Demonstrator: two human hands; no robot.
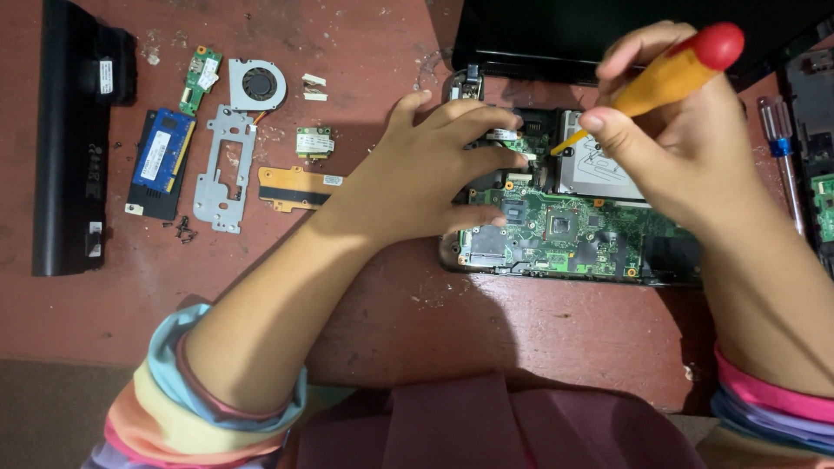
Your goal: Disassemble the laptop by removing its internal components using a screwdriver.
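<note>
An opened laptop base with a green motherboard (565, 233) lies on the red-brown table (365, 295). My left hand (426, 169) rests on the board's left part, fingers spread and pressing near a small connector. My right hand (669, 130) grips a screwdriver (673, 74) with a yellow-orange handle and red cap, its tip pointing down-left toward the board beside a silver drive (595, 169).
Removed parts lie at the left: a black battery (74, 139), a blue memory module (161, 161), a small fan (257, 84), a metal bracket (221, 169), an orange flex piece (295, 188), small green boards and loose screws (183, 229). Another screwdriver (782, 148) lies at the right.
</note>
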